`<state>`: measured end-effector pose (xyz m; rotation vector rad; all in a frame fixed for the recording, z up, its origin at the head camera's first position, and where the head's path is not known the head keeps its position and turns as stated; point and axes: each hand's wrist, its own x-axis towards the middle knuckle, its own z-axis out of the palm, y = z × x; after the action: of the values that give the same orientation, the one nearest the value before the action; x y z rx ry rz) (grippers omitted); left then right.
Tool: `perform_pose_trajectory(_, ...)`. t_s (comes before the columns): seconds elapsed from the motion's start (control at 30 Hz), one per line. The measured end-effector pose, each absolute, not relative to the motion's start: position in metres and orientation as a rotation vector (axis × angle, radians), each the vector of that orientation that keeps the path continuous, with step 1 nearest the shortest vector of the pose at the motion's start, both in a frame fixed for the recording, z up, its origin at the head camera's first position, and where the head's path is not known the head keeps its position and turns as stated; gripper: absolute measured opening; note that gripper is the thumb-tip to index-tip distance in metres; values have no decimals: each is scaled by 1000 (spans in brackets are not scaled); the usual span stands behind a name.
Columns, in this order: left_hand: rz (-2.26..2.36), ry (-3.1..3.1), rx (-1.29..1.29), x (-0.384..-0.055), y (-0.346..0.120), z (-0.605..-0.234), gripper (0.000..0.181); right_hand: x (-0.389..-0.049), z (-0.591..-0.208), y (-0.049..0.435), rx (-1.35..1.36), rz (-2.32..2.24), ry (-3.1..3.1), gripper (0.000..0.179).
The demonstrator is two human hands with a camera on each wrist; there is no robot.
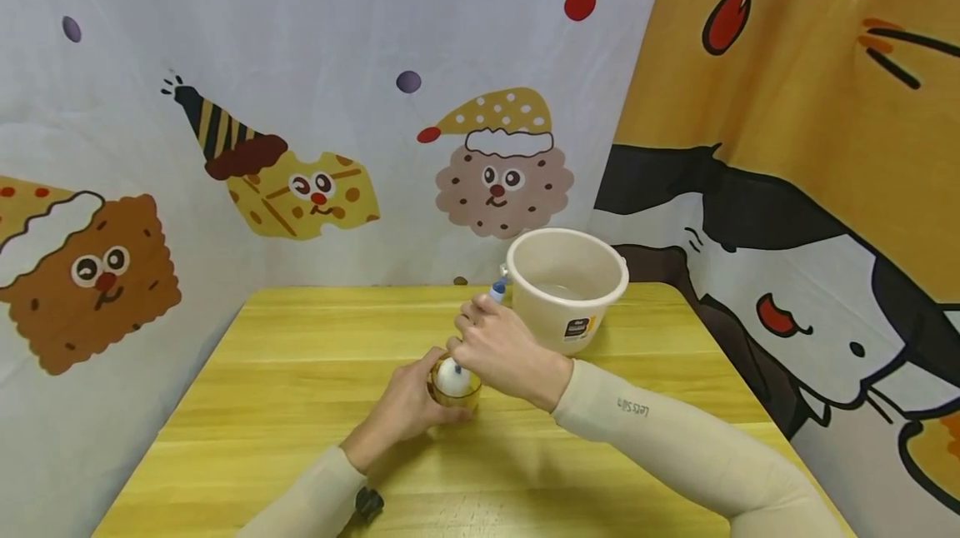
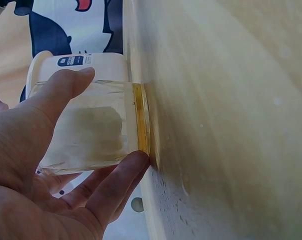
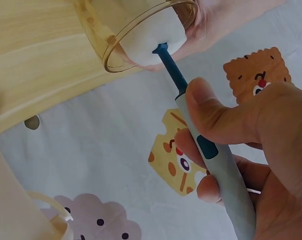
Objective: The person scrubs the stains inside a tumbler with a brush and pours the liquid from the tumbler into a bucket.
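Observation:
An amber glass cup (image 1: 468,399) stands upright on the table, and my left hand (image 1: 408,405) grips it from the side. In the left wrist view, thumb and fingers wrap round the glass (image 2: 91,142) near its thick yellow base. My right hand (image 1: 513,355) holds a cup brush by its pale grey handle (image 3: 223,172). That brush has a dark blue neck (image 3: 173,72) and a white sponge head (image 3: 151,37), which sits inside the cup. The handle leans up toward the bucket. How deep the sponge reaches shows only faintly through the glass.
A cream bucket (image 1: 532,309) with a dark label stands at the back right of the wooden table (image 1: 300,388), just beyond my right hand. Behind the table hangs a cartoon-printed cloth (image 1: 322,47). A small dark object (image 1: 369,503) is beside my left wrist.

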<state>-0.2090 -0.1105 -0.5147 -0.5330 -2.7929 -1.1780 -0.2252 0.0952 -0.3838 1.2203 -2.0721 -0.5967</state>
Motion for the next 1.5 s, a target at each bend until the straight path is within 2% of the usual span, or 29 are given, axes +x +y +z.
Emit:
perform_pose_trajectory(0.7,-1164,-2798,-518,-209,-109,-516,84,-227,-380,102,1175,-596,-2130,15)
perform_pose_trajectory(1.5,-1159,-2779,-508,-211,-110,-518,80,-226,-373,106,1170,-649,-2168,16)
